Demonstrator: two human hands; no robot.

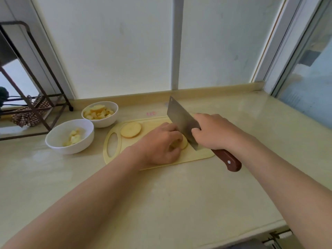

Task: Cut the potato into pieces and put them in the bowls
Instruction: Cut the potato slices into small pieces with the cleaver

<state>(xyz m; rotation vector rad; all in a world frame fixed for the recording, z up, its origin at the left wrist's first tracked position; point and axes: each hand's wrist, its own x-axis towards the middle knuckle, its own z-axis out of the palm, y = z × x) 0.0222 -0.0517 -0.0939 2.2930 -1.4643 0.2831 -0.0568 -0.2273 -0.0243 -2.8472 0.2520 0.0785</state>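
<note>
Board (pixel 194 156): pale yellow. Left hand (pixel 161 142): fingers curled on potato piece (pixel 183 144), mid-board. Right hand (pixel 212 132): grasps cleaver (pixel 181 121), blade against that piece. Slice (pixel 130 129): flat, farther left. Near bowl (pixel 53 141), far bowl (pixel 112 121): left of board, holding chunks.

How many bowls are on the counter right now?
2. The far bowl stands beside the cutting board's back left corner, well filled with potato pieces; the near bowl sits closer and further left, holding few. None seems hidden.

both forearms reach forward (bare), left hand (pixel 159 142) curled palm-down with fingertips tucked, right hand (pixel 211 133) closed in a grip.
</note>
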